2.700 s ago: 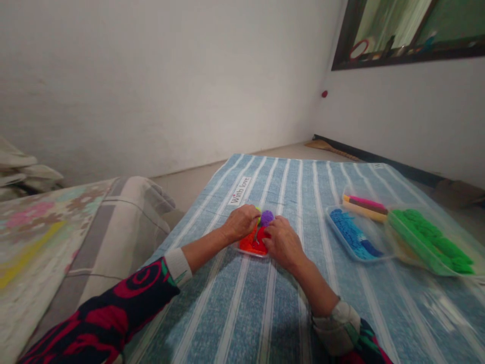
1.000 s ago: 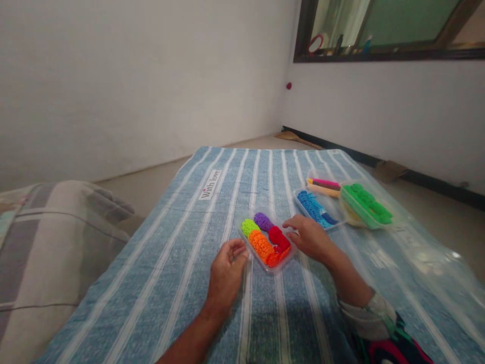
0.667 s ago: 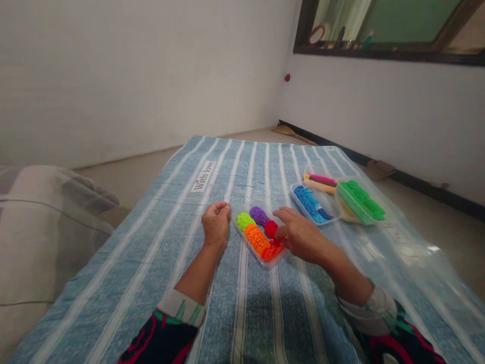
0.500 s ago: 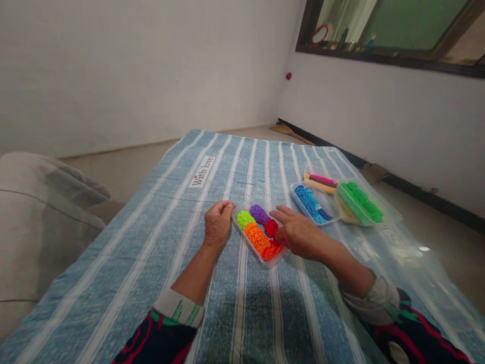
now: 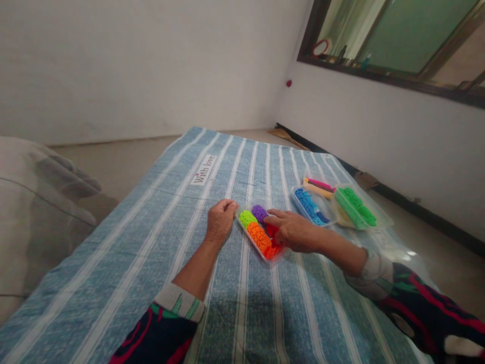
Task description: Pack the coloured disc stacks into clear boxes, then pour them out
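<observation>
A shallow clear plastic box [image 5: 254, 244] lies on the striped cloth in front of me. Inside it sit small yellow-green pieces [image 5: 247, 219], purple pieces [image 5: 259, 213], orange pieces [image 5: 259, 236] and red pieces [image 5: 272, 230], grouped by colour. My left hand [image 5: 222, 220] is closed at the box's far left corner, thumb and forefinger pinching its rim. Over the right side reaches my right hand [image 5: 293, 230], fingers stretched across the red pieces and touching them. Thumb and forefinger are apart; part of the red group is hidden beneath them.
To the right stand a clear box of blue pieces [image 5: 309, 205], a box of green pieces [image 5: 356, 206] and pink and yellow strips [image 5: 320, 186]. Clear plastic [image 5: 401, 253] lies at the cloth's right edge. A pale covered shape [image 5: 34, 212] is at the left.
My right hand has moved slightly left and further over the red pieces, covering more of them. My left hand stays at the box corner. The view has tilted a little.
</observation>
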Action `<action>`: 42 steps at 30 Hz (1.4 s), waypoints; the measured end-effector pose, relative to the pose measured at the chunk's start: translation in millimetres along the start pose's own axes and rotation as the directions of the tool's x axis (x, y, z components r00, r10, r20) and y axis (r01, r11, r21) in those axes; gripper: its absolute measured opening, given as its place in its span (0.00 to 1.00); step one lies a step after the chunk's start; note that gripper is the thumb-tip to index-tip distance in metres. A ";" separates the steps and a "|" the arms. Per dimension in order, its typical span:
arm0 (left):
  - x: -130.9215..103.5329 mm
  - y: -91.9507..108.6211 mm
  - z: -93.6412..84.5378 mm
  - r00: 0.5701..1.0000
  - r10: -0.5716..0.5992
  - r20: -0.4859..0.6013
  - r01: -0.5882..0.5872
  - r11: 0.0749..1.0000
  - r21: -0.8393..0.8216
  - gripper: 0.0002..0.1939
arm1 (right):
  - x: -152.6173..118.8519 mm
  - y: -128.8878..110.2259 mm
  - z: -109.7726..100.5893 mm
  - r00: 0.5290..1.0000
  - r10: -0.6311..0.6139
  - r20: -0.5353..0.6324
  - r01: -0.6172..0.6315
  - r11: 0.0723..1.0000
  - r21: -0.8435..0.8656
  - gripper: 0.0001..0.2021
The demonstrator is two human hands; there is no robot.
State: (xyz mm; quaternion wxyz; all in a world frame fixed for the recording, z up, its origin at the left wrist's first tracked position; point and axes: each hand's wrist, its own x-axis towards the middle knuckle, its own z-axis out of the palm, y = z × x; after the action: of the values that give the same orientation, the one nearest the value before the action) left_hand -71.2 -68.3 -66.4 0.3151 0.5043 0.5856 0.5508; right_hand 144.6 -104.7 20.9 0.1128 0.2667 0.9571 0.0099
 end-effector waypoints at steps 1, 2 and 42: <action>-0.3 0.7 -0.1 1.000 0.001 0.002 -0.001 1.000 0.001 0.11 | -0.1 0.9 0.3 1.000 -0.010 -0.002 0.010 1.000 0.001 0.09; -0.5 1.2 -0.1 1.000 0.001 0.004 -0.001 1.000 -0.001 0.11 | -0.4 1.6 0.5 1.000 -0.017 -0.006 0.017 1.000 0.005 0.09; 3.2 3.1 1.2 0.999 -0.006 0.042 0.006 1.000 -0.002 0.09 | -6.9 9.7 1.9 0.996 -0.047 -0.081 0.054 0.995 0.089 0.08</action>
State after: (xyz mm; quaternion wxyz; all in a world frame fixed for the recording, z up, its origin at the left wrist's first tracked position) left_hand -70.3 -65.3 -63.0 0.3295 0.5135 0.5798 0.5400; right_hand 155.8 -100.0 21.2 0.0630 0.2466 0.9667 -0.0259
